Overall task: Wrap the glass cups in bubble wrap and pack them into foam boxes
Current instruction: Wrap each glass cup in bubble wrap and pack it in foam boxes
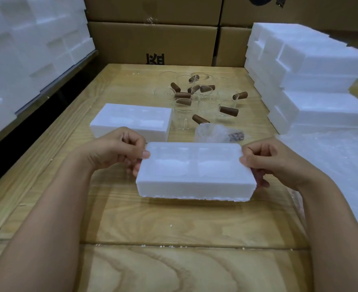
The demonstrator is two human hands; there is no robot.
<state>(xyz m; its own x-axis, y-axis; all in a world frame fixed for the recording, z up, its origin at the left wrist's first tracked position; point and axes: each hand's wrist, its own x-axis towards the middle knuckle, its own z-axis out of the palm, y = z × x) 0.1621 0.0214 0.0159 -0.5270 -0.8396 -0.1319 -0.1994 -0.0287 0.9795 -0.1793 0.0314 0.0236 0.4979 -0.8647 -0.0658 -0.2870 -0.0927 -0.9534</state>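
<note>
While left grip (119, 150) and right grip (266, 161) clamped an empty foam box (195, 173) mid-frame, packing seemed barely begun. One wrapped cup (213, 133) lay above it; bare glass cups (203, 100) stood beyond.

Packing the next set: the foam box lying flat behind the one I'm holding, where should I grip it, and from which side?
Probably its two short ends, a hand on each, coming from above. The rear foam box lies flat, recesses up, and its right end sits close to the glass cups, so a sideways approach risks knocking them.
</note>
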